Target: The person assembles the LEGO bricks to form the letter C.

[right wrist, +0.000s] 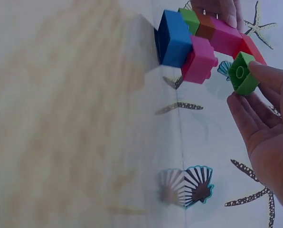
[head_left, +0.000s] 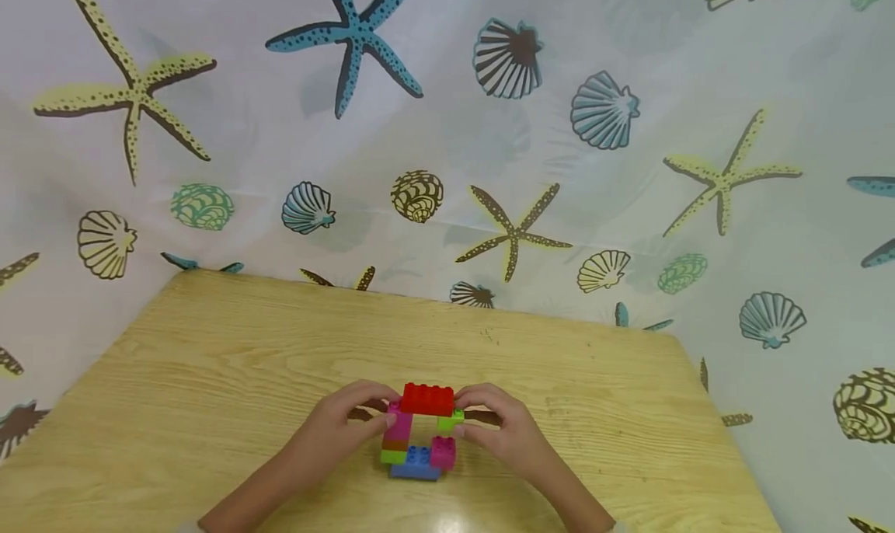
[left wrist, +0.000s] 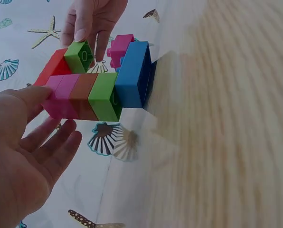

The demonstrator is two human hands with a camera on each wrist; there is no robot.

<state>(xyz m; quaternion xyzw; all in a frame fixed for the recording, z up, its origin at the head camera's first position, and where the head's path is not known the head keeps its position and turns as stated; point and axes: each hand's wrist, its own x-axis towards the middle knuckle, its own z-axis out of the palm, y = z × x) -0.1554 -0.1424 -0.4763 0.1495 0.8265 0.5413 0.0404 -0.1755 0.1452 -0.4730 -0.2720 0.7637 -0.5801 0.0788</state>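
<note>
Toy building bricks form an upright frame on the table. A blue brick [head_left: 416, 472] is its base. On the left rises a column of a green brick [left wrist: 105, 97], a brown brick [left wrist: 84, 94] and pink bricks [left wrist: 63, 95]. A red brick [head_left: 428, 399] spans the top. Under its right end hangs a light green brick [right wrist: 244, 75], apart from the magenta brick [head_left: 444, 453] below, which sits on the blue one. My left hand [head_left: 349, 415] pinches the pink part of the column near the top. My right hand [head_left: 505, 424] pinches the light green brick between thumb and fingers.
The wood-grain table [head_left: 231, 362] extends around the bricks on all sides. Behind it and at both sides hangs a white curtain [head_left: 419, 144] printed with starfish and shells, meeting the table's far edge.
</note>
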